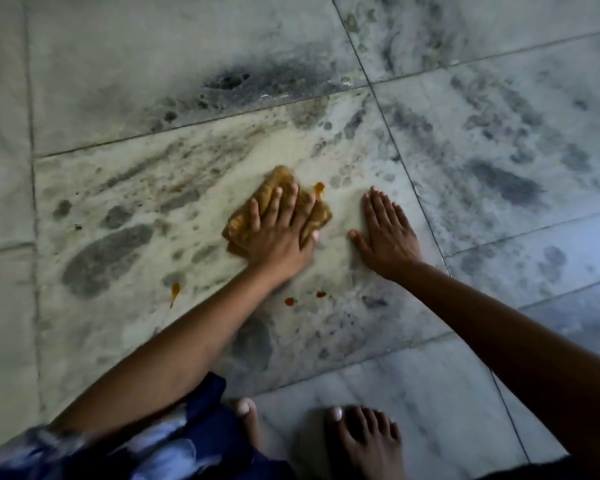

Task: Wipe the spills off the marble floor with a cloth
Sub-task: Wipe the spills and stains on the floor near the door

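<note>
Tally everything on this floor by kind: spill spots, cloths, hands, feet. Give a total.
Orange spill spots: 4
Cloth: 1
Hands, left hand and right hand: 2
Bare feet: 2
Total: 9

The marble floor (146,81) is pale grey slabs with dark mottled veining, divided by thin dark joints. On the central slab lies a folded, yellow-brown cloth (278,181), flat against the stone. An orange drop (319,187) sits just beside the cloth's far right edge. Nearer the person are an orange streak (175,293) to the left and two small drops (289,301) close together. The right hand (390,233) rests flat on the slab near the cloth. A bare foot (364,438) stands on the nearest slab
</note>
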`<state>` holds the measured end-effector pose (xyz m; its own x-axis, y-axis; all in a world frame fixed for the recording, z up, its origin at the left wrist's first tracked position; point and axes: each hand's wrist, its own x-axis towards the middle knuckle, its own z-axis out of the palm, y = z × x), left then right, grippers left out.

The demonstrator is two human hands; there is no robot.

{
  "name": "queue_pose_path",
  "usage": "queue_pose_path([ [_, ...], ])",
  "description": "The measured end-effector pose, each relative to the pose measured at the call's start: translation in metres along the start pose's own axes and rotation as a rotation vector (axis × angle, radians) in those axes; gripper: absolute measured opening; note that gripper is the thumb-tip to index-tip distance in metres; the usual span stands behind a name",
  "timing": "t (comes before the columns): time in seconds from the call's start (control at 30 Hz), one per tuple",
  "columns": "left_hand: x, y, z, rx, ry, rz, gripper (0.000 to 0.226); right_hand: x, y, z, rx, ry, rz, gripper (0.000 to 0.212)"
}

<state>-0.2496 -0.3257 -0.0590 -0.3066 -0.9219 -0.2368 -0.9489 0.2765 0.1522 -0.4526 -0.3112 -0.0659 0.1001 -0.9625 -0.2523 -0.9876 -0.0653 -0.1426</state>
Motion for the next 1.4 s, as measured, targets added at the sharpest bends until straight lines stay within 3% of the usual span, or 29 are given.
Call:
queue_pose_path([
  [0.1, -0.037, -0.023, 0.009, 0.042, 0.021, 0.096, 0.064, -0.004, 0.002, 0.005, 0.039, 0.002, -0.002, 0.083],
  [0.27, 0.019, -0.057, -0.015, 0.025, -0.055, -0.243, 0.056, -0.002, 0.0, 0.007, 0.081, -0.003, 0.007, 0.076],
  [0.37, 0.08, -0.045, -0.035, -0.053, -0.081, -0.289, 0.054, 0.0, 0.005, 0.004, 0.079, -0.016, -0.026, 0.072],
  [0.53, 0.115, 0.012, -0.034, -0.054, -0.093, -0.12, 0.055, -0.008, 0.009, 0.004, 0.114, 0.047, 0.061, 0.081],
  [0.63, 0.065, 0.023, -0.011, 0.03, -0.017, 0.087, 0.059, -0.012, 0.011, 0.009, 0.103, 0.032, 0.078, 0.087],
  [0.73, 0.015, -0.011, 0.002, 0.07, 0.009, 0.24, 0.061, -0.011, 0.016, 0.012, 0.118, 0.011, 0.056, 0.086],
  [0.87, 0.054, -0.059, -0.015, 0.087, 0.016, -0.031, 0.058, -0.011, 0.016, 0.012, 0.12, 0.019, 0.026, 0.083],
  [0.93, 0.102, -0.052, -0.028, 0.065, 0.012, -0.191, 0.056, -0.011, 0.018, 0.012, 0.112, 0.016, 0.023, 0.083],
  [1.0, 0.143, -0.03, -0.039, 0.001, 0.0, -0.224, 0.056, -0.01, 0.018, 0.01, 0.111, 0.009, 0.024, 0.084],
  [1.1, 0.147, 0.013, -0.031, 0.006, -0.018, -0.097, 0.057, -0.009, 0.018, 0.009, 0.12, -0.014, 0.031, 0.085],
  [1.27, 0.037, 0.019, 0.003, 0.038, 0.052, 0.282, 0.061, -0.009, 0.018, 0.008, 0.125, -0.021, 0.027, 0.087],
  [1.33, 0.011, -0.008, 0.004, 0.06, 0.01, 0.286, 0.061, -0.009, 0.019, 0.008, 0.133, -0.03, 0.034, 0.087],
  [1.4, 0.019, -0.037, -0.004, 0.086, 0.009, 0.182, 0.061, -0.009, 0.019, 0.008, 0.13, -0.027, 0.037, 0.087],
])
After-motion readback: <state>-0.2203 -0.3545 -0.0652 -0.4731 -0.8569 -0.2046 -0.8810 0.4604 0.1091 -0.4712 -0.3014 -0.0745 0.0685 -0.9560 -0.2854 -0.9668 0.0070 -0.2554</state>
